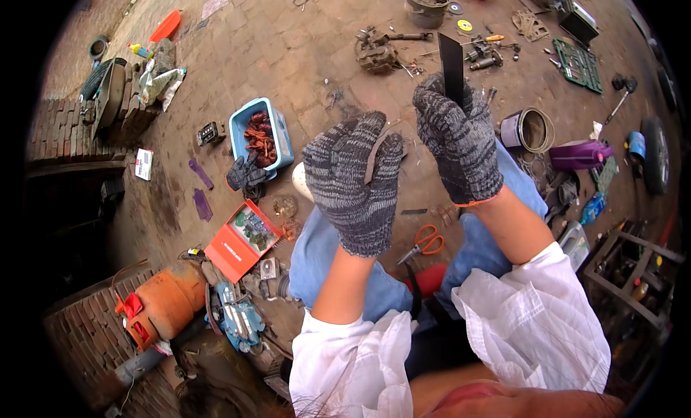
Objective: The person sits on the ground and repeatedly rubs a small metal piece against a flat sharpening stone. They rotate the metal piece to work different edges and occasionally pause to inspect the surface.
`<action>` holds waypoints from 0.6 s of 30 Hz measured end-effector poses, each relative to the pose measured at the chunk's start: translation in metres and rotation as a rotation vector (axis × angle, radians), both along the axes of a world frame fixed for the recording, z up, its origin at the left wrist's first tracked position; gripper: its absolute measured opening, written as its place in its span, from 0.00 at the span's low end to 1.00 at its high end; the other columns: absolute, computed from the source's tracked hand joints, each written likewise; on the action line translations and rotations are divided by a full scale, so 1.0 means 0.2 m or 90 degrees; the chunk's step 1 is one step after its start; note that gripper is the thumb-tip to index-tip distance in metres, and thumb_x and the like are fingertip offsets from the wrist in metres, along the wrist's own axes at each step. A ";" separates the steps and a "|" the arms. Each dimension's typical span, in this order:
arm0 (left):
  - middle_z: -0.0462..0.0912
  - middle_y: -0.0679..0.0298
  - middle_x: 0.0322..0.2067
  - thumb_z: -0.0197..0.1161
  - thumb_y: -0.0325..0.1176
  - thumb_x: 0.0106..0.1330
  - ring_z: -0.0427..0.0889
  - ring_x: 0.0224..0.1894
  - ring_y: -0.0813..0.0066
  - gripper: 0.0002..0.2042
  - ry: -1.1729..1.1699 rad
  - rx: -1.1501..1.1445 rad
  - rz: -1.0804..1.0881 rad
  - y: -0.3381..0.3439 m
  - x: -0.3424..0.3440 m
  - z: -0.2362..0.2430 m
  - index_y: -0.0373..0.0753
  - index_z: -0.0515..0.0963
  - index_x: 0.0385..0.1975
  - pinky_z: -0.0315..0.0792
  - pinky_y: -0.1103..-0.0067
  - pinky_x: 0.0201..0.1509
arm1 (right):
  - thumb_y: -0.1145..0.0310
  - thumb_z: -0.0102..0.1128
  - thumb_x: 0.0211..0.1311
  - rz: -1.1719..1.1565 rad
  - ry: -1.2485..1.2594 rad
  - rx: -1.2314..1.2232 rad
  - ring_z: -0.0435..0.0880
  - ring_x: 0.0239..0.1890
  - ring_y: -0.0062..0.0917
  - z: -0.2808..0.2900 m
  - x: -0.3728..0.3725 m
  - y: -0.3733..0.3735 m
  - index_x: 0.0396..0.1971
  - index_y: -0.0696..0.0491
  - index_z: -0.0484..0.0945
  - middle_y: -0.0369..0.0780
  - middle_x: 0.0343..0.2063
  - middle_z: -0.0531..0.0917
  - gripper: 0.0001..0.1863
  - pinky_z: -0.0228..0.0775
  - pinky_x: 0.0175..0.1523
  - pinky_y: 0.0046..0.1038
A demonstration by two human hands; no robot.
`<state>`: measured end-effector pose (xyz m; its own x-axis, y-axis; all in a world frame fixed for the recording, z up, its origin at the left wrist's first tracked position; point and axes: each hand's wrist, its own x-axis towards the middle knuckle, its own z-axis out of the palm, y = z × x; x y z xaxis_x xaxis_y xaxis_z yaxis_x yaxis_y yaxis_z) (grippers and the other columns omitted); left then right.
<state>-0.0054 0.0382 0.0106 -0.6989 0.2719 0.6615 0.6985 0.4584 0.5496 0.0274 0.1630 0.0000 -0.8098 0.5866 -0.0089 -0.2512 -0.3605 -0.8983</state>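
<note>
My right hand (458,144), in a grey-and-black knit glove, is closed around a flat black strip (452,66) that stands up out of the fist. My left hand (353,180) wears a matching glove. It is raised beside the right one, with the thumb apart from the fingers, and I see nothing held in it. Both hands are above my knees. Below them on the ground lie orange-handled scissors (423,244) and a small dark strip (414,212).
To the left are a blue bin (279,133) of reddish-brown parts, an orange-red box (234,245) and an orange gas cylinder (169,299). To the right are an open can (529,130), a purple container (579,155), a green socket set (578,65) and a wheel (655,155). Greasy machine parts (378,52) lie ahead.
</note>
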 end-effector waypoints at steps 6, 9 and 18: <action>0.76 0.63 0.23 0.60 0.22 0.47 0.72 0.26 0.77 0.07 -0.192 0.147 -0.100 0.00 0.00 -0.02 0.34 0.77 0.28 0.66 0.82 0.31 | 0.70 0.55 0.51 0.022 -0.063 0.078 0.68 0.18 0.11 0.00 -0.01 0.01 0.32 0.55 0.71 0.30 0.19 0.72 0.08 0.58 0.21 0.13; 0.77 0.66 0.24 0.59 0.25 0.51 0.72 0.25 0.80 0.08 -0.681 0.421 -0.146 -0.03 0.00 -0.01 0.35 0.75 0.31 0.66 0.86 0.28 | 0.69 0.53 0.53 0.023 0.006 -0.082 0.66 0.17 0.10 0.02 -0.02 0.01 0.32 0.55 0.71 0.30 0.19 0.72 0.08 0.57 0.20 0.12; 0.72 0.67 0.19 0.58 0.29 0.50 0.67 0.18 0.83 0.11 -0.743 0.486 -0.135 -0.10 -0.04 0.00 0.32 0.73 0.33 0.61 0.88 0.20 | 0.73 0.53 0.51 0.113 -0.037 0.651 0.71 0.25 0.19 0.05 0.05 -0.01 0.26 0.59 0.72 0.38 0.21 0.74 0.05 0.64 0.31 0.20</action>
